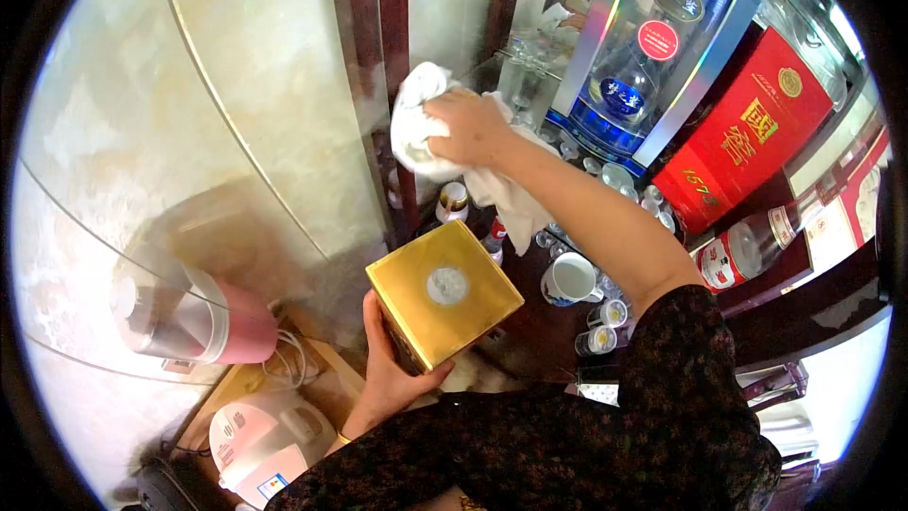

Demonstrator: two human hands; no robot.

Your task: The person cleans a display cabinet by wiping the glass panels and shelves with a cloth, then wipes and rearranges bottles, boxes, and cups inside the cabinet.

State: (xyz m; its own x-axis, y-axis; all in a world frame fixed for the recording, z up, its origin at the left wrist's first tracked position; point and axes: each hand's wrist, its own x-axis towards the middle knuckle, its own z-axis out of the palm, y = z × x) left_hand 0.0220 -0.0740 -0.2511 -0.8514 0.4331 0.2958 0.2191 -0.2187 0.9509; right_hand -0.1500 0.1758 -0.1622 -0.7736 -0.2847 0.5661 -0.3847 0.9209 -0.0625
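Observation:
My left hand (395, 364) grips a square gold box (407, 274) from below, with a round silvery spot on the face turned up to me. Bunched in my right hand (473, 130) is a white cloth (416, 147), held up beside the dark wooden post (380, 38) of a cabinet. Part of the cloth hangs down past my wrist. Below it stand a white jar with a gold lid (454, 199) and a white mug (570, 278). My right fingers are partly sunk in the cloth.
Right of my arm, a tall blue clear-fronted box (653, 47), a red box (742, 132) and a bottle (747, 251) stand on the shelves among several small glasses. Lower left are a pink-and-clear appliance (203, 317) and a pink-and-white appliance (270, 440).

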